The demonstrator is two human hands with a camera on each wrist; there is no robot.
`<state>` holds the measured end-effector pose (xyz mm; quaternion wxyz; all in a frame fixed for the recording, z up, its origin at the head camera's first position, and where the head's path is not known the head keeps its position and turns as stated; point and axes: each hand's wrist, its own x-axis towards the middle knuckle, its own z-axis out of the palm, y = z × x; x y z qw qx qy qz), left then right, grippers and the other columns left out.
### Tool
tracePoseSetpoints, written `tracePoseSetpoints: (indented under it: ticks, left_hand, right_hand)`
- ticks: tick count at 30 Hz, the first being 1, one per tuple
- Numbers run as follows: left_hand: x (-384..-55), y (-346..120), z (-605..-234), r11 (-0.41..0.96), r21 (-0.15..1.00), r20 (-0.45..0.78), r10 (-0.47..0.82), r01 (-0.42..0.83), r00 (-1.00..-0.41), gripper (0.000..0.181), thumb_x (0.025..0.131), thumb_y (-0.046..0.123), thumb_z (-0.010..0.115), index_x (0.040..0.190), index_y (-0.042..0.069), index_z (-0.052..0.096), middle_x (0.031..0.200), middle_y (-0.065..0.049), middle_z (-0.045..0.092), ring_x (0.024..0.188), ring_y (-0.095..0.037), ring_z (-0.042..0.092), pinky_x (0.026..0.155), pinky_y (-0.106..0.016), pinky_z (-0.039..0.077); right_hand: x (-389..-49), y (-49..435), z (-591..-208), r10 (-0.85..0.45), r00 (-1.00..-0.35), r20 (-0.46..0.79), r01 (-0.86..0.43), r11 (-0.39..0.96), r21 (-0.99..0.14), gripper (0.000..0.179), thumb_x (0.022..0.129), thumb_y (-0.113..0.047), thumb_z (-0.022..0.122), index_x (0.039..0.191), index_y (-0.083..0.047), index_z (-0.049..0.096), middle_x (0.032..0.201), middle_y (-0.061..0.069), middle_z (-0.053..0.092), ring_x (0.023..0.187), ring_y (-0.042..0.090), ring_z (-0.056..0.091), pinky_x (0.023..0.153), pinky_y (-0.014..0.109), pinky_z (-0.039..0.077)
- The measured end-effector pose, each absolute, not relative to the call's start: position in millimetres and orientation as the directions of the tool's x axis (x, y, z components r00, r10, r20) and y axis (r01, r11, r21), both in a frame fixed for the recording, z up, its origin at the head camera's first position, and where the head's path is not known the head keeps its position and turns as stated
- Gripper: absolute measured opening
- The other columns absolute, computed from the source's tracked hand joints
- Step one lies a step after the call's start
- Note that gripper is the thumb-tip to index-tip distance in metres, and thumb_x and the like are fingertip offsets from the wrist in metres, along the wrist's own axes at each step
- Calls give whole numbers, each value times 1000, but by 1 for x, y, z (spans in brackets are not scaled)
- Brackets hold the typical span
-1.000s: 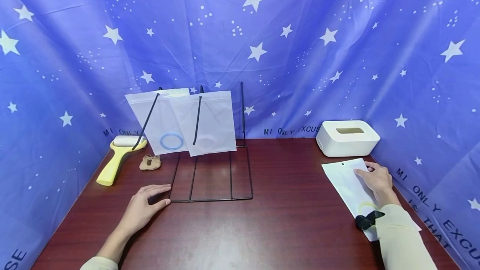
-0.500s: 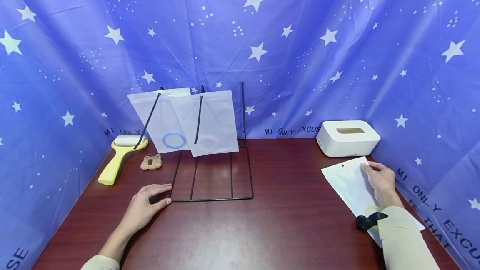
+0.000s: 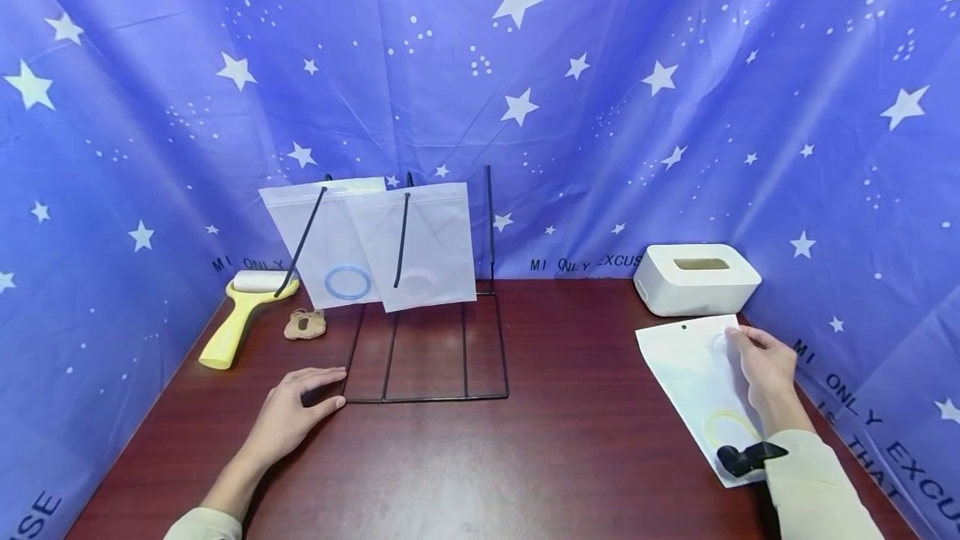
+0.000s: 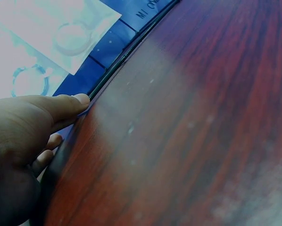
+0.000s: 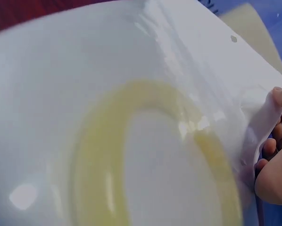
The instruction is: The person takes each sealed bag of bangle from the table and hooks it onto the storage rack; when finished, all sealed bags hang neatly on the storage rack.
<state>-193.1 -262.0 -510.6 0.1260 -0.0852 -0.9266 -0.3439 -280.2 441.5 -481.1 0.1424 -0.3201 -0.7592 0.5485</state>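
My left hand rests on the table at the near left corner of a black wire display rack. Its thumb and index fingertips touch the wire, fairly straight and apart. At the right, my right hand pinches the upper right edge of a white zip bag, thumb on the front face. A punched hole shows near the bag's top. A yellow ring is seen through the plastic. Two similar bags hang from the rack's prongs: one with a blue ring, the other bag with a pale ring.
A yellow-handled lint roller and a small tan pouch-like item lie left of the rack. A white tissue box stands at the back right, behind the held bag. A blue star-patterned curtain surrounds the table.
My right hand has shifted slightly right with its grip on the bag; the bag now hangs more upright and its yellow ring shows more. The left hand keeps its place at the rack.
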Motion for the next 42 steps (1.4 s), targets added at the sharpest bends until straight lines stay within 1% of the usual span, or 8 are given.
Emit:
tracePoseSetpoints:
  ticks: [4,8,16,23,27,31,36,42]
  left_hand:
    - [-193,-262,-511,747,618,294,69,245,-953,39,87,26,84,124,17,77,127,-7,74,128,-38,57,105,-64,41]
    - [-192,-262,-511,751,616,290,65,238,-955,39,87,26,84,124,18,77,128,-7,74,128,-38,57,105,-65,41]
    - [-193,-261,-511,750,619,281,66,233,-957,39,87,26,84,124,17,77,127,-7,74,129,-38,57,105,-65,40]
    - [-193,-261,-512,747,627,270,60,223,-961,39,87,26,84,124,18,77,127,-7,74,129,-38,56,105,-65,40]
    - [-193,-261,-512,748,626,272,57,222,-961,39,87,25,84,124,18,77,128,-7,74,129,-38,56,105,-66,40]
    - [-194,-261,-512,753,619,279,55,224,-959,39,86,25,85,124,18,77,128,-7,74,129,-37,56,105,-65,40]
    - [-194,-261,-511,754,615,286,62,233,-956,38,87,26,84,124,19,77,127,-7,74,128,-37,56,104,-65,40]
    - [-192,-260,-513,761,600,303,67,245,-951,38,86,24,85,122,18,78,125,-6,75,126,-36,58,102,-64,41]
  right_hand:
    - [-276,432,-474,626,-771,-115,238,116,-964,7,95,-35,74,93,-30,71,88,-22,56,88,0,50,70,9,43]
    - [-269,420,-460,611,-787,-86,120,14,-993,7,92,-29,80,89,-25,75,82,-21,62,86,1,52,68,8,44]
    - [-259,402,-440,611,-789,-54,-45,-146,-988,7,89,-16,83,85,-21,80,76,-15,68,80,1,57,67,10,48]
    - [-255,381,-424,604,-797,-5,-135,-187,-973,6,88,-9,82,87,-15,81,77,-12,72,83,2,60,70,9,50]
    - [-252,364,-414,605,-796,30,-204,-221,-954,5,87,-5,81,87,-10,81,72,-8,71,72,3,59,61,11,49]
    - [-246,350,-406,585,-809,62,-251,-249,-935,2,87,-4,81,88,-6,81,66,-6,67,57,5,49,48,16,39]
    - [-240,335,-397,542,-834,108,-322,-318,-892,5,89,1,78,87,-4,80,67,-4,66,52,5,46,46,16,34]
    - [-237,317,-388,506,-839,199,-431,-398,-810,13,89,11,71,84,2,78,68,1,69,52,7,52,49,15,42]
